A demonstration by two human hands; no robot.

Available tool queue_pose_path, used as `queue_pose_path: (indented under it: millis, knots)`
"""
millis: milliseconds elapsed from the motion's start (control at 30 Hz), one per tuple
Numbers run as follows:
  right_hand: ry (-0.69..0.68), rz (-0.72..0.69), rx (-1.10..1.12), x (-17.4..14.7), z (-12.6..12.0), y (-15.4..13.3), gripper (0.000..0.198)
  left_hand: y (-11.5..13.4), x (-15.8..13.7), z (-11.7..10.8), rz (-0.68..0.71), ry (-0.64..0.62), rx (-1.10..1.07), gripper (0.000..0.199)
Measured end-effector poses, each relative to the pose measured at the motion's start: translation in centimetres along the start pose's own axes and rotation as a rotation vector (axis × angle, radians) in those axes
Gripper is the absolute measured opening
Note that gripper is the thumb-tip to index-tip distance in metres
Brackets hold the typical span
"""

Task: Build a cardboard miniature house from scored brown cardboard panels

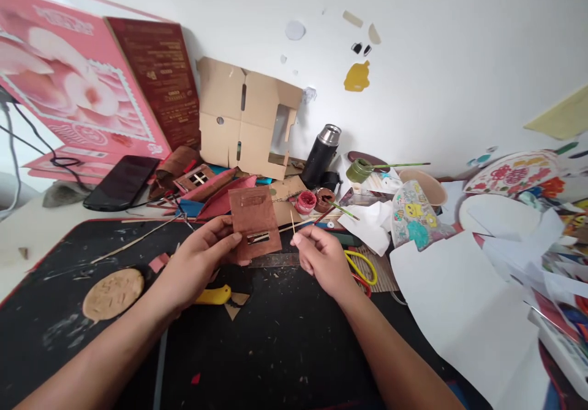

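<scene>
Brown card panel (255, 212): gripped at its lower left edge by the left hand (204, 254), raised above the black cutting mat (280, 349), face toward my view.
Slot (258, 238): cut through the panel's lower part, just right of the left thumb; something pale shows in it, and from my end I cannot tell whether it is fitted there or lies behind.
Left fingers: clamped on the panel, thumb in front, the rest behind. I like this grip at the border, since it leaves the slot clear; spreading the rear fingers would probably stop the card flexing under pressure.
Wooden stick (293, 221): thin, pale, pointing up out of the right hand (321, 257), apart from the panel but near it.
Right fingers: thumb and forefinger pinched together on the stick's lower end. I would hold lightly, because wood this slim may roll or snap, and turn it to the wanted angle before it touches the card.
Red paint jar (306, 201): just beyond the right fingertips, with the brown paint jar (325, 197) beside it; I would lift clear of both rims.
Paintbrush (345, 212): leans out above the right knuckles, easily knocked.
Yellow handle (215, 295): below the left fingers, perhaps a utility knife; I would lower nothing onto it.
</scene>
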State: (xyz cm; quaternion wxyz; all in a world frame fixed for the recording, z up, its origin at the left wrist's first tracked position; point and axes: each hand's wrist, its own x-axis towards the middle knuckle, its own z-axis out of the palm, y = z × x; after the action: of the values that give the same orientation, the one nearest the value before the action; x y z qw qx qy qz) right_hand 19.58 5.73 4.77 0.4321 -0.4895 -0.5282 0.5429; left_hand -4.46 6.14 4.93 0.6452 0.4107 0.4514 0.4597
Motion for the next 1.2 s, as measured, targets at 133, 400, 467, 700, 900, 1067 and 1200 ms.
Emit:
queue_pose_path:
  millis: [133,400,467,700,900,1067,1200]
  knots:
    - [0.05,-0.093,0.142,2.0,1.4,0.1,0.04,0.0,0.0,-0.1,0.036,-0.026,0.05,0.044]
    - [0.126,-0.089,0.063,1.4,1.0,3.1,0.039,-0.3,-0.2,0.2,0.083,-0.015,0.102,0.046]
    - [0.156,-0.094,0.056,1.3,0.5,2.9,0.038,-0.3,-0.1,0.2,0.085,-0.008,0.095,0.046]
    - [0.072,-0.064,0.043,1.0,1.0,2.4,0.037,0.2,0.0,0.3,0.085,0.04,0.056,0.048]
    - [0.024,-0.073,0.041,0.4,1.2,2.3,0.036,-0.1,0.0,0.0,0.084,0.051,0.042,0.051]
    - [-0.004,-0.074,-0.005,0.2,1.2,2.2,0.035,-0.1,0.1,-0.4,0.101,0.114,0.039,0.049]
    - [-0.039,-0.06,-0.025,0.1,1.3,2.4,0.035,-0.1,0.1,-0.3,0.091,0.135,0.022,0.05]
